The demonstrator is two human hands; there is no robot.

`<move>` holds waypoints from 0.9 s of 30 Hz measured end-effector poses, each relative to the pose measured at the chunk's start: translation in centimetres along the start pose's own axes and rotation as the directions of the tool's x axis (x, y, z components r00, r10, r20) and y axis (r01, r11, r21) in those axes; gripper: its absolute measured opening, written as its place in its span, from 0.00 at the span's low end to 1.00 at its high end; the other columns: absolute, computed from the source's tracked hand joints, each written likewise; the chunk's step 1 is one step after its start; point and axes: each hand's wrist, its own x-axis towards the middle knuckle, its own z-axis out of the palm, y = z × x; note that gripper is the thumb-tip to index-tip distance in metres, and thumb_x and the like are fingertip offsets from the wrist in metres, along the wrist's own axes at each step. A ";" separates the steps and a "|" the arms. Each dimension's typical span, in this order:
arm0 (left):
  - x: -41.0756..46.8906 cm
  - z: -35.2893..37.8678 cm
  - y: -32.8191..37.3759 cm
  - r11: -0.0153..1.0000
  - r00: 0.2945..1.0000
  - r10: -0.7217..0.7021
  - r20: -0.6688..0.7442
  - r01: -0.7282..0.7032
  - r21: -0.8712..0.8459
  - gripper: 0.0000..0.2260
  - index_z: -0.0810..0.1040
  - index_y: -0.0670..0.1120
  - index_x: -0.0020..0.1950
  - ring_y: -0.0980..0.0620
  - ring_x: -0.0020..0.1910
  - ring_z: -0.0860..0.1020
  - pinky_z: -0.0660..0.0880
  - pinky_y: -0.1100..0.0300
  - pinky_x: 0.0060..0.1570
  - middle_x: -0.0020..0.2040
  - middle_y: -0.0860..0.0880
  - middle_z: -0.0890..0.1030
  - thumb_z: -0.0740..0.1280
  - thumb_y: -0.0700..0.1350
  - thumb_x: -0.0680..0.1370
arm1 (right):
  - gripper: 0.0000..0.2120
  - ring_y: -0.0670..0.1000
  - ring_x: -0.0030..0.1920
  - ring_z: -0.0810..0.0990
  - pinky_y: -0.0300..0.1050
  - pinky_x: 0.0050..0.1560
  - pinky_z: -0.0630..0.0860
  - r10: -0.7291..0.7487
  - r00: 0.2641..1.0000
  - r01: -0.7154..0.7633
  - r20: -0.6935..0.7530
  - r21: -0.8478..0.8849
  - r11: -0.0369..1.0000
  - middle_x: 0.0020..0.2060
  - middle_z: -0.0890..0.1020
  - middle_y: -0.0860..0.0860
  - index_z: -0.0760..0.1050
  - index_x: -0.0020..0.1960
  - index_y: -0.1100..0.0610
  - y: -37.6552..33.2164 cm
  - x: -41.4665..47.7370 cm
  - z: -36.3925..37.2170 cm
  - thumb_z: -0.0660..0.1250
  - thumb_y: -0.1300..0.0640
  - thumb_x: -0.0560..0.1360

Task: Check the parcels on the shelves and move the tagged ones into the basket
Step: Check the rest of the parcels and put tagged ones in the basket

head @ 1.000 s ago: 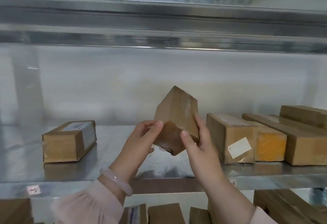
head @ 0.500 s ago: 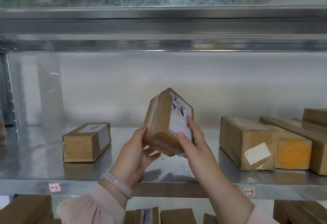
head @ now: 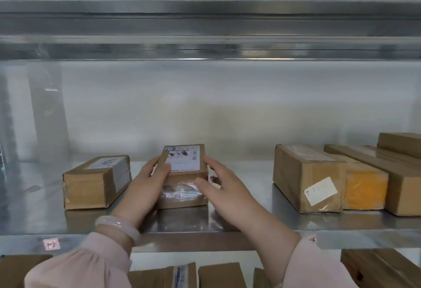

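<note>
A small brown cardboard parcel (head: 185,162) with a white printed label on top rests flat on the metal shelf (head: 250,223), at its centre. My left hand (head: 148,184) grips its left side with the thumb on the top face. My right hand (head: 225,188) holds its right side, fingers along the edge and thumb against the taped front. No basket is in view.
Another labelled parcel (head: 91,187) lies just left of my hands. To the right sit a box with a white sticker (head: 303,174), a yellow-ended box (head: 364,188) and long boxes (head: 391,169). More parcels (head: 218,274) fill the shelf below. The upper shelf beam (head: 205,26) hangs overhead.
The parcel was held up and turned in both hands, showing its label. It has come down onto the shelf, label up, with both hands still on it.
</note>
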 end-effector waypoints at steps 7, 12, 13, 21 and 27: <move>0.9 1.3 2.5 0.967 0.983 0.149 -0.107 -0.122 0.226 0.24 0.65 0.57 0.75 0.48 0.71 0.68 0.65 0.52 0.65 0.74 0.50 0.68 0.64 0.56 0.79 | 0.23 0.34 0.65 0.64 0.41 0.68 0.66 -0.220 0.951 0.172 -0.219 -0.219 0.961 0.62 0.64 0.28 0.60 0.71 0.32 -0.4 -2.6 -6.5 0.61 0.41 0.78; -1.8 7.2 6.4 0.771 0.800 0.595 -0.084 -0.537 0.341 0.22 0.69 0.57 0.72 0.48 0.73 0.62 0.56 0.59 0.67 0.73 0.50 0.67 0.64 0.55 0.77 | 0.19 0.34 0.65 0.67 0.48 0.67 0.70 -0.334 0.813 0.212 -0.477 -0.293 0.932 0.59 0.65 0.21 0.67 0.66 0.33 0.0 -4.6 -12.7 0.61 0.44 0.76; -2.3 8.7 7.0 0.742 0.777 0.627 -0.051 -0.575 0.345 0.23 0.70 0.57 0.71 0.47 0.73 0.61 0.55 0.59 0.68 0.73 0.49 0.66 0.64 0.56 0.76 | 0.19 0.33 0.64 0.67 0.48 0.66 0.70 -0.323 0.787 0.183 -0.526 -0.301 0.936 0.58 0.66 0.21 0.67 0.65 0.32 0.5 -5.0 -13.9 0.61 0.44 0.75; -3.7 20.5 7.6 0.871 0.797 0.428 0.425 -0.490 0.042 0.28 0.64 0.61 0.74 0.55 0.77 0.55 0.59 0.54 0.75 0.77 0.50 0.57 0.69 0.55 0.76 | 0.28 0.48 0.72 0.63 0.46 0.72 0.61 -0.022 0.822 -0.265 -0.569 -0.416 0.870 0.72 0.68 0.49 0.63 0.75 0.51 5.4 -7.1 -18.2 0.63 0.47 0.77; -3.6 21.2 7.4 0.875 0.836 0.475 0.274 -0.482 -0.047 0.18 0.78 0.52 0.64 0.65 0.59 0.74 0.69 0.72 0.59 0.54 0.63 0.76 0.68 0.55 0.76 | 0.28 0.49 0.76 0.56 0.53 0.74 0.60 -0.082 0.842 -0.211 -0.533 -0.467 0.859 0.75 0.62 0.50 0.58 0.75 0.43 5.5 -8.0 -16.5 0.60 0.43 0.76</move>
